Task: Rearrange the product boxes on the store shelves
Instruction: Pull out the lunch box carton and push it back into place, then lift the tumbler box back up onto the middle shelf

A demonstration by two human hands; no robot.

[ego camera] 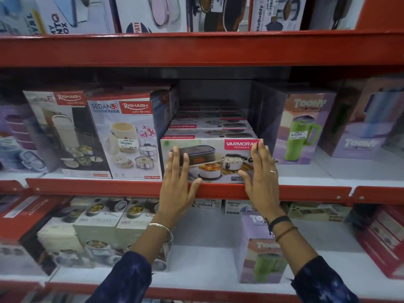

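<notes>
Pressing flat with fingers spread and gripping nothing, the left hand (177,182) and right hand (261,178) rest on the front face of the Varmora box (215,160) at the middle shelf's (98,186) near edge, probably to square it with the identical boxes (209,127) stacked behind.

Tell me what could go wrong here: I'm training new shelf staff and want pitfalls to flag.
1. Both hands, left hand and right hand, lie flat on the front of the Varmora box, gripping nothing; a harder push on one side could skew it against the Sedan-3 box.
2. Pushing may shove the Varmora boxes behind deeper and out of line.
</notes>
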